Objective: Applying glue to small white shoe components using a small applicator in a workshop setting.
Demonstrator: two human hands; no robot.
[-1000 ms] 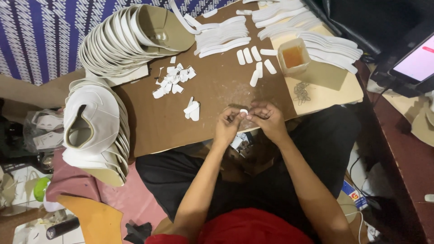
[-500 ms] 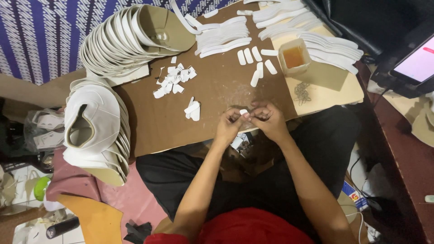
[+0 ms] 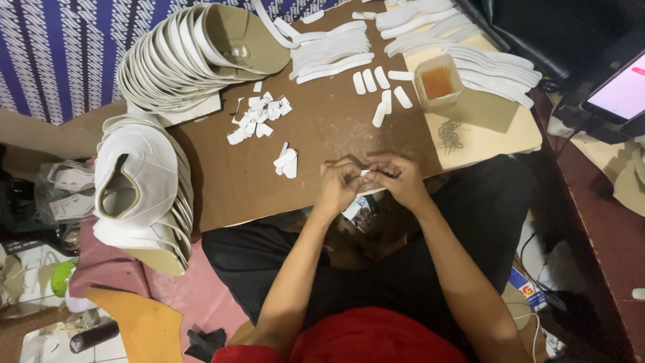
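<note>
A brown cardboard tabletop [image 3: 322, 148], matte and scuffed with pale smears, fills the middle of the view, its top edge cut off by the frame. At ten o'clock a long fanned stack of white shoe-upper pieces [image 3: 181, 57] with tan linings curves like a row of shells; at nine o'clock a second stack [image 3: 138, 188] of the same smooth white pieces overhangs the tabletop edge. Toward one o'clock lie rows of long, narrow white strips [image 3: 336, 50], flat and slightly curved, with more strips [image 3: 497, 67] at two o'clock, partly hidden under one another. A square translucent tub [image 3: 440, 84] holding amber liquid sits on a tan block at two o'clock, and a small tangle of dark thread or wire [image 3: 449, 138] lies just below it, too fine to make out. A few white oval tabs [image 3: 383, 91] lie beside the tub, and a heap of small white scraps [image 3: 259, 115] sits at eleven o'clock, with two or three more scraps [image 3: 287, 161] near the centre. At the near edge of the tabletop, just right of centre, the left hand [image 3: 339, 185] and right hand [image 3: 402, 180] meet fingertip to fingertip, each grip pinched shut on one small white piece [image 3: 366, 175] between them; its shape is mostly hidden by the fingers.
</note>
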